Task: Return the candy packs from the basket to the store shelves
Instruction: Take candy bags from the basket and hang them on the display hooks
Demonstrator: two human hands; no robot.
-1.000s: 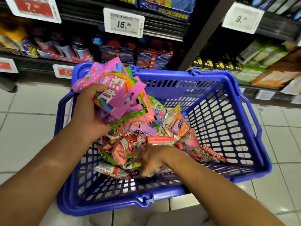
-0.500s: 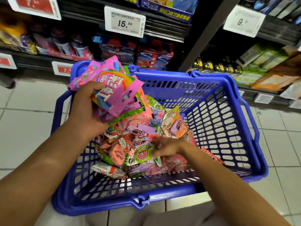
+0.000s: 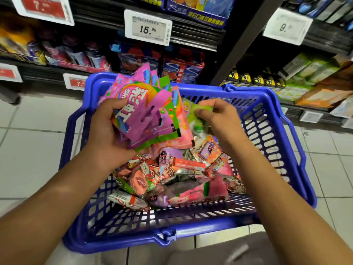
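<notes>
A blue plastic basket point(image 3: 282, 142) sits low in front of me, holding a heap of candy packs point(image 3: 172, 173). My left hand point(image 3: 108, 127) grips a fanned stack of pink and green candy packs point(image 3: 149, 113) over the basket's far left corner. My right hand point(image 3: 217, 119) pinches a blurred green candy pack point(image 3: 198, 113) and holds it up beside that stack, above the heap.
Dark store shelves point(image 3: 191, 33) stand right behind the basket, with boxed sweets and white price tags point(image 3: 148, 27). A slanted black upright point(image 3: 246, 37) divides them. More boxes lie on the right-hand shelf point(image 3: 315, 83). Pale floor tiles point(image 3: 34, 140) lie on both sides.
My right hand has come up out of the heap with a green pack and moved toward the stack. My left hand kept its grip on the stack.
</notes>
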